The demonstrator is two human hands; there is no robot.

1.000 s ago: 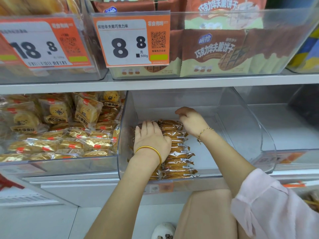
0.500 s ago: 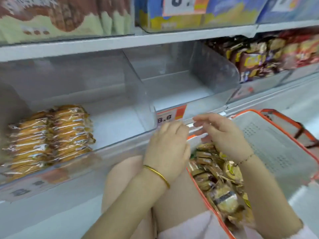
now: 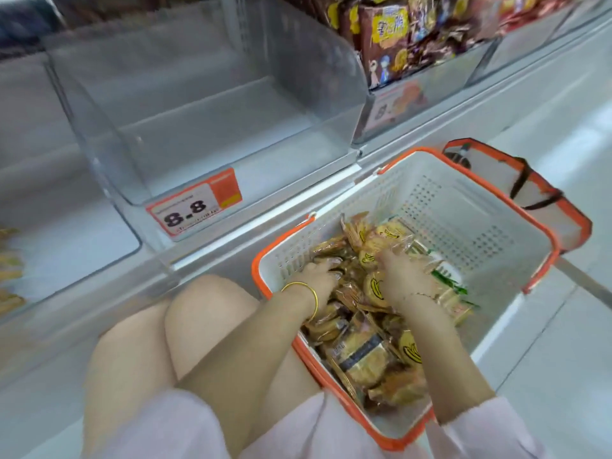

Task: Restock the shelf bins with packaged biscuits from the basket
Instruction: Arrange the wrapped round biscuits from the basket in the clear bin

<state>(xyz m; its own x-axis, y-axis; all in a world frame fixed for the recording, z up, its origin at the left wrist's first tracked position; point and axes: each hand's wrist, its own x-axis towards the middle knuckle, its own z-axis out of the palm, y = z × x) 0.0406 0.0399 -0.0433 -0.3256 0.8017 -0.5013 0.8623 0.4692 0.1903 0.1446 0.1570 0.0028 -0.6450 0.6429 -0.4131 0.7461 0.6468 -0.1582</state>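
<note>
Lower right of frame, the left hand (image 3: 317, 276) and right hand (image 3: 404, 280) have come off the shelf and now dig among biscuit packets (image 3: 361, 356) in the basket (image 3: 463, 207). Blur hides whether either grips one. Another load probably follows for the clear bin (image 3: 205, 134).

A pale grey metal shelf (image 3: 265, 223) ran slantwise across the view. Its front rail carried an orange-and-white paper price label (image 3: 195, 207) printed 8.8. Below and to the right lay a glossy white tiled floor (image 3: 563, 376), brightly and evenly lit, with soft reflections.
</note>
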